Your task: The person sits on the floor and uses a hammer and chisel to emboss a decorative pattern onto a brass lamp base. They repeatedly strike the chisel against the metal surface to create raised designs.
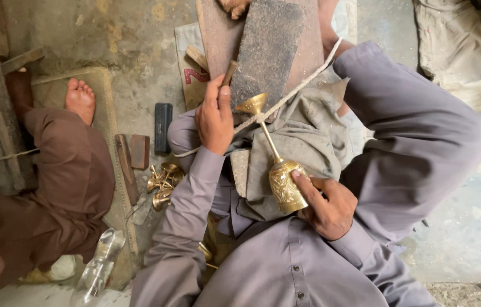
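Observation:
A brass goblet with an engraved cup lies across my lap on a grey cloth. Its foot points away from me and its cup toward me. My right hand grips the engraved cup. My left hand is closed on a wooden-handled tool, held beside the goblet's foot. A thin cord runs over the goblet's stem and across a worn board that leans against my knees.
Several small brass goblets lie on the floor to my left, near a dark rectangular block and wooden pieces. Another person in brown clothes sits at the left, one bare foot on a mat. A clear plastic bottle lies at bottom left.

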